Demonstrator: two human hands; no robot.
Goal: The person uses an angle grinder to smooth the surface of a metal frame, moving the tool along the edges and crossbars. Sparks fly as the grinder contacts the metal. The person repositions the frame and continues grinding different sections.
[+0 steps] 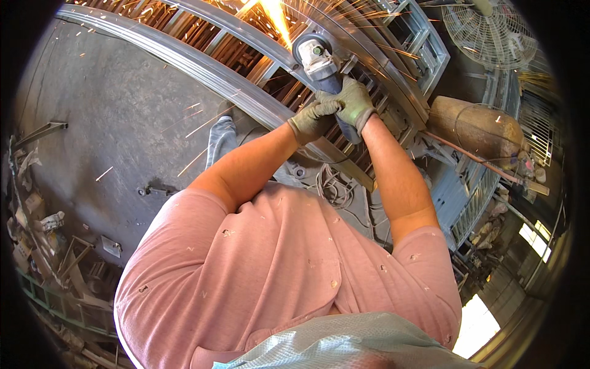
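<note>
An angle grinder (316, 61) with a pale metal head and dark body is held in both of my gloved hands. My right hand (355, 101) is closed round the body behind the head. My left hand (313, 120) grips lower on the body, its fingers meeting the right hand. The disc end touches or nearly touches a metal frame (246, 31) of long steel bars, and a bright stream of sparks (275, 18) shoots away toward the top. The exact contact point is hidden by the grinder's head.
A wire-caged fan (490, 34) stands at the far right. Below it lies a rusty gas cylinder (473, 129). Coiled cable (337, 184) lies on the floor near my body. Scrap pieces (52, 221) are piled along the left, by the grey floor (123, 111).
</note>
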